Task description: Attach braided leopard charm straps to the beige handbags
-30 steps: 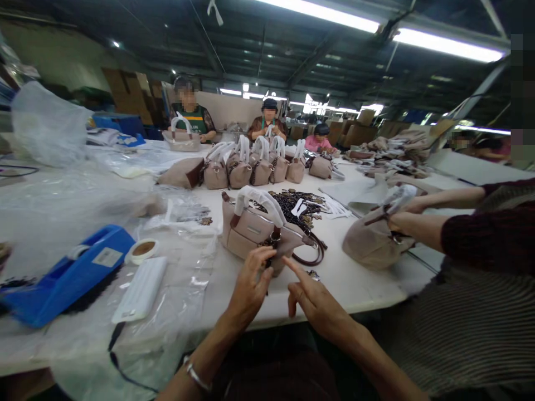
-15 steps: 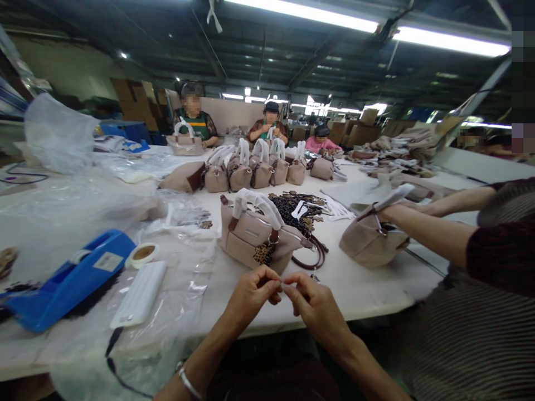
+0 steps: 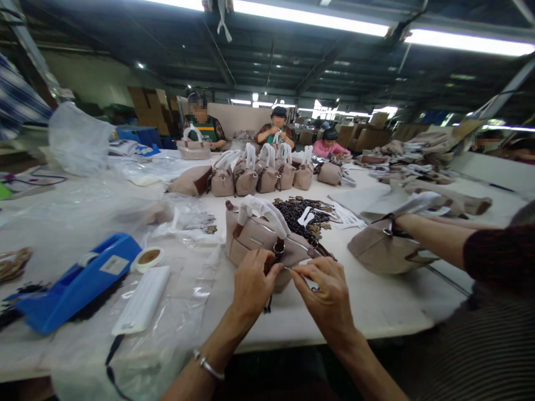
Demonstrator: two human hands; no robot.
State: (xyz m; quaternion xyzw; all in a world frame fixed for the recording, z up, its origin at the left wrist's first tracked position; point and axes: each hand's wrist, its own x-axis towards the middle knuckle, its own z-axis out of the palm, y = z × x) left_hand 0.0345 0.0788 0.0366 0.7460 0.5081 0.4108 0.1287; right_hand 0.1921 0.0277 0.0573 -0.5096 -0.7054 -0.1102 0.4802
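Observation:
A beige handbag (image 3: 246,236) with white-wrapped handles (image 3: 265,211) stands upright on the table in front of me. My left hand (image 3: 254,281) is closed at the bag's front, by the base of a handle, where the leopard-print charm is mostly hidden behind the fingers. Close beside it, my right hand (image 3: 324,289) pinches a small thin piece, too small to name, that spans toward the left fingertips. Behind the bag lies a pile of black cords (image 3: 292,214) with leopard-print pieces and white strips.
A blue tape dispenser (image 3: 83,278), a tape roll (image 3: 149,259) and a white power strip (image 3: 142,301) lie at the left among clear plastic. Several beige bags (image 3: 246,181) stand farther back. At the right, another person's arms (image 3: 434,228) reach over a bag (image 3: 382,248).
Both my hands have moved up onto the front of the bag, covering the charm. The view has shifted slightly left. The other person's bag at the right has tilted a little.

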